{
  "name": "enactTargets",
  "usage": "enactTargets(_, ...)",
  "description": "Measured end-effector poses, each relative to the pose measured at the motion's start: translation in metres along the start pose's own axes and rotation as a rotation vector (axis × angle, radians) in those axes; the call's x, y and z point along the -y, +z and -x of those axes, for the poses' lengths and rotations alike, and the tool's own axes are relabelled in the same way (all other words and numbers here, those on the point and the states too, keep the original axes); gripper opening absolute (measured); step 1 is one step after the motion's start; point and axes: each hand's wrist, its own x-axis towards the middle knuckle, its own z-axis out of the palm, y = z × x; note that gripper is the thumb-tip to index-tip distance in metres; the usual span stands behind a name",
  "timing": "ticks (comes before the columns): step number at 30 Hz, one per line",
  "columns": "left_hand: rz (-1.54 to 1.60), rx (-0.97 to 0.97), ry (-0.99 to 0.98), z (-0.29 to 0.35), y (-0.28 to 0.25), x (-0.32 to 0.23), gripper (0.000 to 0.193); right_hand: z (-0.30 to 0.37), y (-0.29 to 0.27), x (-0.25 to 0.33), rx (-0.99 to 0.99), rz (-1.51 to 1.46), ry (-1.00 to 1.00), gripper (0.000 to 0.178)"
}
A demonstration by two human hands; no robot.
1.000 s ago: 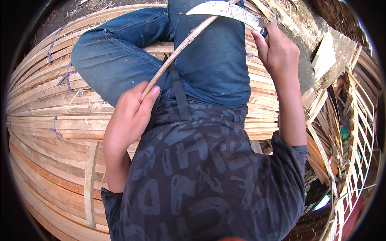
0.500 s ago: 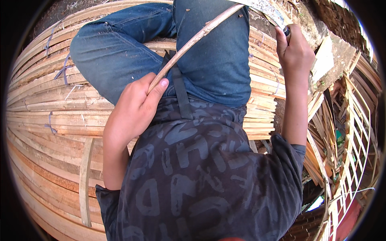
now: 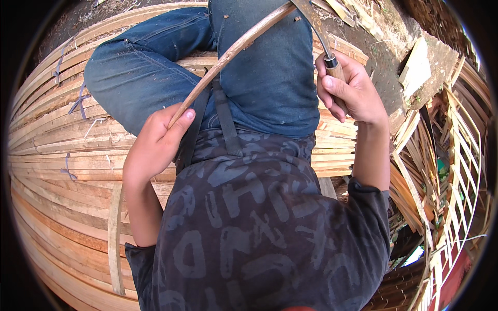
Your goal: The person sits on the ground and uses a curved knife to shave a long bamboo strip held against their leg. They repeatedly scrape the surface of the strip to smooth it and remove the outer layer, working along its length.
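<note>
My left hand is closed around the lower end of a long, thin wooden stick. The stick slants up and right across my jeans to the top of the picture. In my right hand, the fingers wrap the wooden handle of a knife with a curved blade and a dark metal collar. Its blade reaches up and left to the stick's far end, where the two meet or overlap; whether they touch is hard to tell. The blade's tip is cut off by the picture's edge.
Beneath and left of my legs lie bundles of sawn wood strips tied with purplish cords. At right, a pale wood chunk lies on a stone block, near loose strips and a woven lattice. A dark strap crosses my lap.
My right hand has come left and nearer, turning the knife so its blade shows narrow instead of broad. My left hand and the stick have shifted slightly left and nearer.
</note>
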Motion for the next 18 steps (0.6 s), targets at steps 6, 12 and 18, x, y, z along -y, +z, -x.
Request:
enactTargets(6,-0.077,-0.05,0.031,0.001,-0.008,0.0,0.037,-0.006,0.018,-0.004,-0.187,0.227,0.001,0.028)
enactTargets(12,-0.086,-0.071,0.05,0.001,-0.006,-0.001,0.035,-0.009,0.036,0.0,-0.202,0.422,-0.016,0.034)
enactTargets(18,-0.099,-0.072,0.038,0.0,-0.007,-0.001,0.035,-0.011,0.035,-0.003,-0.218,0.578,-0.057,0.038)
